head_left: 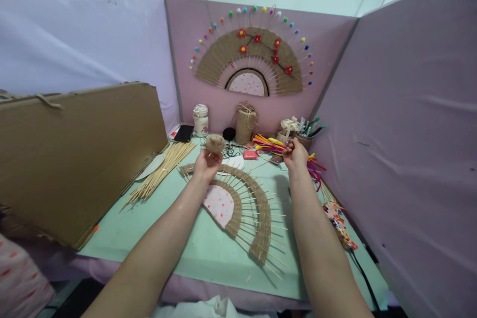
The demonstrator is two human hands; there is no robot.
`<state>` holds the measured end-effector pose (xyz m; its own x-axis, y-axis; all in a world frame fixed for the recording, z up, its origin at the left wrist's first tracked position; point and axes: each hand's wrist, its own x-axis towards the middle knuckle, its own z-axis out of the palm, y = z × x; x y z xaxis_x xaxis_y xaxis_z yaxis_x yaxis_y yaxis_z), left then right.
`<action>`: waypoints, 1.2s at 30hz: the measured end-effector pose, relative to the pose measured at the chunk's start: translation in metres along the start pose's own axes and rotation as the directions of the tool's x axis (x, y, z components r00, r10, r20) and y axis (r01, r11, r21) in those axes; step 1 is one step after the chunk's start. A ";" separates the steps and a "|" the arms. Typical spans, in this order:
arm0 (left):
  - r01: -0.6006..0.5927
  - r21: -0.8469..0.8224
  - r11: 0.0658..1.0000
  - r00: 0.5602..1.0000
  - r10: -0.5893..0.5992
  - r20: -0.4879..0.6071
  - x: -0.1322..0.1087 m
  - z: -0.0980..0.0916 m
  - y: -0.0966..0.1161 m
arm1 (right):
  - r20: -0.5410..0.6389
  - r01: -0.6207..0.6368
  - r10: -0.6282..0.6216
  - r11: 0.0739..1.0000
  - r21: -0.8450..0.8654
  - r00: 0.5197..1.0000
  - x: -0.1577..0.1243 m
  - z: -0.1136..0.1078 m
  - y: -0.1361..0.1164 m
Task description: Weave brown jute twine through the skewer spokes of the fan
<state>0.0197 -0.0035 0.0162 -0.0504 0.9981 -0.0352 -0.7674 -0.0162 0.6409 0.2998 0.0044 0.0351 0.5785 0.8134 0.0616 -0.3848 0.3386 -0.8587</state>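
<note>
My left hand [207, 163] is raised over the table with its fingers closed around a ball of twine [215, 143]. Off to the right, my right hand [295, 154] is held up in a pinch; whatever is between its fingers is too small to make out. Below and between both hands lies a half-round fan [265, 216] of thin sticks with a woven brown twine band. Its inner half-circle of white cloth with pink dots [219, 204] is edged in twine. My left wrist covers part of the fan's far left end.
Bamboo sticks [162, 173] lie at left beside a large cardboard sheet [82, 154]. A finished fan [223, 54] hangs on the back panel. Behind my hands stand a white bottle [201, 121] and a twine-wrapped jar [245, 126]. Colourful pipe cleaners [266, 143] lie near my right hand.
</note>
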 end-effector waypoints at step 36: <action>-0.227 0.250 0.941 0.970 0.241 -0.025 -0.012 0.006 -0.009 | 0.097 0.121 -0.097 0.952 -0.283 0.991 -0.032 0.040 0.009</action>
<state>0.0309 -0.0149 0.0149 -0.2501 0.9629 0.1011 -0.5510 -0.2274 0.8029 0.2490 0.0002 0.0457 0.5404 0.8187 0.1939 -0.0929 0.2871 -0.9534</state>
